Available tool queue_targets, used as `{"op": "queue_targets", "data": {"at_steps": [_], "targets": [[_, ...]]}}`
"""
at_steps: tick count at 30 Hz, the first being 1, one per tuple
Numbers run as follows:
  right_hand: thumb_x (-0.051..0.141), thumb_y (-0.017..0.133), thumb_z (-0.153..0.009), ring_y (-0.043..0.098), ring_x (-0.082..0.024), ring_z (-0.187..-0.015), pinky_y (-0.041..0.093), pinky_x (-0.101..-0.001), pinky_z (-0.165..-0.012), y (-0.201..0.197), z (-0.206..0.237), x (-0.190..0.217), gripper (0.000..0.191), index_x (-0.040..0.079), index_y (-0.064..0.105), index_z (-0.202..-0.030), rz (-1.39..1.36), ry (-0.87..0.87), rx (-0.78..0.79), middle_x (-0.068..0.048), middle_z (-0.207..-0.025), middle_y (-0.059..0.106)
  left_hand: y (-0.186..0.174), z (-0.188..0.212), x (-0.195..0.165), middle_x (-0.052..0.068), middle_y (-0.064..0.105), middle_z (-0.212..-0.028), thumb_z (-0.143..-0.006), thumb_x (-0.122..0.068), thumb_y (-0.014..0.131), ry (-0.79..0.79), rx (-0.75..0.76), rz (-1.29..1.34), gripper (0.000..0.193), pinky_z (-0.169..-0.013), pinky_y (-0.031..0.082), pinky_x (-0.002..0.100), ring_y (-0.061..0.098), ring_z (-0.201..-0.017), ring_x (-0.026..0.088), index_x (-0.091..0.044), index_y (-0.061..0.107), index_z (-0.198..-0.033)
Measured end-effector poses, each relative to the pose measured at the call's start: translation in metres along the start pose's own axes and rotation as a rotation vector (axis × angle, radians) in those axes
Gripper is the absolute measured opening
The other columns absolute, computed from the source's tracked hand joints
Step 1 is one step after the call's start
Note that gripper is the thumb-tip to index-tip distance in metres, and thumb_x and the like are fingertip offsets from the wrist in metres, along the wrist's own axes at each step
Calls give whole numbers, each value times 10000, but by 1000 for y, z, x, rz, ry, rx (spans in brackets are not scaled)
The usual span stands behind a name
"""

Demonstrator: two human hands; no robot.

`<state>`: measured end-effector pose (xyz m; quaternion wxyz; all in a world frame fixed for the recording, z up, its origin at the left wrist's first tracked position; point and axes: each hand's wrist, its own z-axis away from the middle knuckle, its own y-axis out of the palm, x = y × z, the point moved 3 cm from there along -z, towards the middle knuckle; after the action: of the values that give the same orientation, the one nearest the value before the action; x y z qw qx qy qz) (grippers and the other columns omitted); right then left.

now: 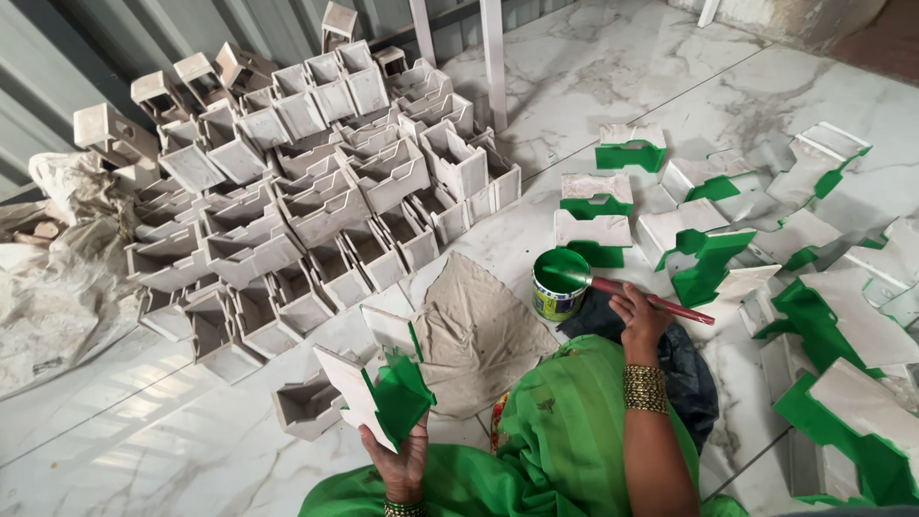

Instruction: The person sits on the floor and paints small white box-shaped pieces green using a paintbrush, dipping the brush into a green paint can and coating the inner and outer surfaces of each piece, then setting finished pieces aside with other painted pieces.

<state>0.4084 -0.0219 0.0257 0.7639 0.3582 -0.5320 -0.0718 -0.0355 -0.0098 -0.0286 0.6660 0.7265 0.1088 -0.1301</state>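
The left hand (402,464) has its fingers clamped on a half-green box (378,388), held low left. The right hand (639,316), fingers closed on a brush (651,300), lies well right; the brush's long axis points left, its tip in the paint can (558,284).

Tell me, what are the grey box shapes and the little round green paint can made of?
The grey open-topped box shapes look like cast cement or plaster: matte, chalky, thick-walled, though that is uncertain. The half-green piece in the left hand seems the same, with glossy wet-looking paint. The small round paint can looks like metal, with a thin rim.
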Motion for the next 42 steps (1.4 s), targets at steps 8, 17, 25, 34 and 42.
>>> {"op": "queue_targets", "data": {"at_steps": [8, 17, 25, 34, 42], "targets": [[-12, 830, -836, 726, -267, -667, 634, -391, -594, 10, 5, 1, 212, -61, 653, -942, 137, -161, -23, -179, -910, 736, 10, 4, -2, 98, 482, -1543, -939, -552, 625, 0, 8, 15, 835, -1153, 350, 602, 482, -1390, 308, -115, 350, -1595], [-31, 782, -862, 750, -272, -683, 692, -425, -650, 2, -10, -1, 184, -28, 638, -977, -68, -39, 121, -169, -914, 733, 6, 2, 19, 90, 580, -1453, -938, -576, 600, -19, -108, 164, 707, -1122, 394, 604, 534, -1330, 312, -130, 499, -1477], [-78, 843, -972, 734, -249, -776, 658, -373, -715, 5, -8, 10, 244, -88, 631, -1092, 68, -427, 338, -254, -1047, 727, 6, -8, 22, 94, 643, -1337, -952, -552, 607, -13, -165, 166, 639, -996, 535, 543, 624, -1194, 305, -131, 528, -1427], [18, 759, -967, 727, -250, -1126, 637, -400, -1010, 60, 152, 10, 242, 24, 593, -1144, 227, -567, 918, -164, -1178, 708, 1, -11, 26, 93, 653, -1325, -931, -569, 619, -22, -237, 95, 662, -946, 559, 521, 641, -1137, 316, -145, 529, -1432], [-30, 845, -793, 765, -290, -985, 632, -363, -851, 108, 267, 5, 346, 36, 641, -1065, 424, -1067, 1257, -141, -1063, 748, -11, -9, 32, 105, 618, -1362, -935, -542, 652, -38, -240, 197, 678, -1020, 527, 552, 613, -1202, 324, -116, 499, -1440]]}}
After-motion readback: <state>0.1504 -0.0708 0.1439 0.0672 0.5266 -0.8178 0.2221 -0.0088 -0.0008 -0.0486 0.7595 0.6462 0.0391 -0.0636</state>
